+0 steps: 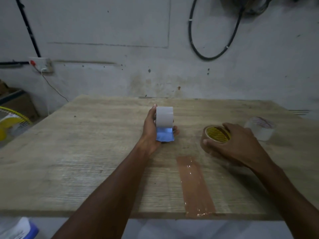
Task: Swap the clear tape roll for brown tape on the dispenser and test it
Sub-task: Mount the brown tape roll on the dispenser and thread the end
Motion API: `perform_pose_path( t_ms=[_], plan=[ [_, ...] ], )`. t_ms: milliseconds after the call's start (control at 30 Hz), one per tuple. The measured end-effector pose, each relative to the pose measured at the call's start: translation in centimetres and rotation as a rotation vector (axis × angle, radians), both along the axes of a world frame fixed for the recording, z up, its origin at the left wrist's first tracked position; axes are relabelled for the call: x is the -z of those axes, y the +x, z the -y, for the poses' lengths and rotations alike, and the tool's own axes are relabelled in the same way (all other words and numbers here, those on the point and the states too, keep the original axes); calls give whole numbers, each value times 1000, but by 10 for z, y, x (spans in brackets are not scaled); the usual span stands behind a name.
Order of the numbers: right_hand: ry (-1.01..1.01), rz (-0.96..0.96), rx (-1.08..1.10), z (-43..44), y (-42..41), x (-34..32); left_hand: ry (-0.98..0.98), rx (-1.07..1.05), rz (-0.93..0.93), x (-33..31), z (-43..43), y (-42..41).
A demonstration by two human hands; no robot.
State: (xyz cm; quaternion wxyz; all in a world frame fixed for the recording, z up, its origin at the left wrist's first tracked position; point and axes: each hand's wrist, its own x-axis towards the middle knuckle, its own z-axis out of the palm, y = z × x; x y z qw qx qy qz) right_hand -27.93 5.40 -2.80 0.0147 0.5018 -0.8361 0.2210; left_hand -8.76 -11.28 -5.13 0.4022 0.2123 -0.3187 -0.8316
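Note:
My left hand (149,131) grips the tape dispenser (164,125) upright over the middle of the wooden table (86,152); its pale round hub faces me above a blue metal plate. My right hand (238,144) is closed over the brown tape roll (215,135), which has a yellow patterned core and lies flat on the table to the right. The clear tape roll (260,129) stands just behind my right hand, untouched. A strip of brown tape (195,185) is stuck to the table, running to its front edge.
The table backs onto a grey wall with a hanging black cable (212,54) and a socket (42,65). A yellow fan (10,125) stands off the table's left side. A white and blue object (19,228) lies below the front edge.

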Motion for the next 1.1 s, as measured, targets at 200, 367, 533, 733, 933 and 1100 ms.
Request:
perform_pose_path(
  t_ms=[200, 367, 533, 733, 933, 1100],
  plan=[
    [52, 6, 16, 6, 3, -7, -20, 13, 1, 0, 0, 0],
    [213, -10, 65, 14, 5, -19, -4, 8, -18, 2, 2, -1],
    [81, 98, 31, 15, 4, -32, -24, -11, -3, 1, 1, 1],
    [-387, 381, -174, 30, 11, -22, -48, -35, -31, 7, 7, -2],
    [-556, 587, -336, 51, 15, -3, -98, -100, -24, 12, 17, 0],
    [-639, 757, -487, 55, 13, 6, -122, -118, -19, 10, 14, -2]
  ],
)
